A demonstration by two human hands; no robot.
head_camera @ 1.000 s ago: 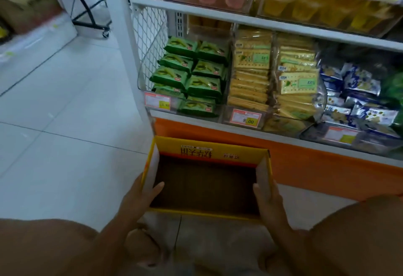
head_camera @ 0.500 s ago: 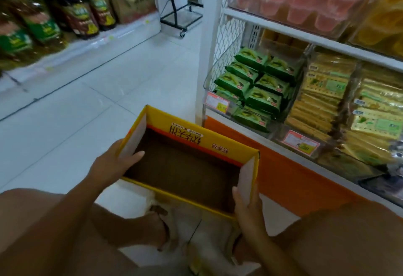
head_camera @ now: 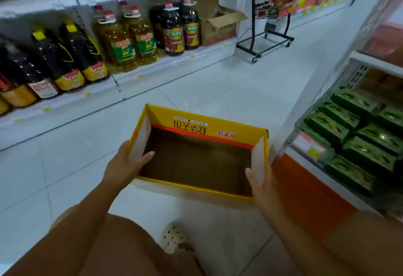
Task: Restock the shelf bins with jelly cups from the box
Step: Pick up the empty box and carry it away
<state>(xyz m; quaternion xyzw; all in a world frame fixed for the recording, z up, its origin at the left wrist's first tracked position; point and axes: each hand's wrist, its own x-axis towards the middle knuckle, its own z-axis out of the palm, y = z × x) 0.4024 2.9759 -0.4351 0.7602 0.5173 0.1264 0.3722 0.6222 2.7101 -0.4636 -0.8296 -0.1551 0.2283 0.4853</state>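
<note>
An open yellow cardboard box (head_camera: pixel 197 162) with a brown inside holds nothing and is lifted above the white tile floor. My left hand (head_camera: pixel 125 163) grips its left end wall, thumb inside. My right hand (head_camera: pixel 259 185) grips its right end wall near the front corner. At the upper right edge a clear shelf bin (head_camera: pixel 386 42) shows blurred pink jelly cups.
A shelf on the right carries green snack packs (head_camera: pixel 357 138) above an orange base (head_camera: pixel 305 193). Across the aisle a low shelf holds large oil bottles (head_camera: pixel 128 40) and a cardboard carton (head_camera: pixel 218 27). A black wheeled rack (head_camera: pixel 267 42) stands further back. My knees and a white shoe (head_camera: pixel 174 239) are below.
The view has swung left, away from the shelf toward the aisle. The box has been lifted off the floor and carried left with both hands still on it.
</note>
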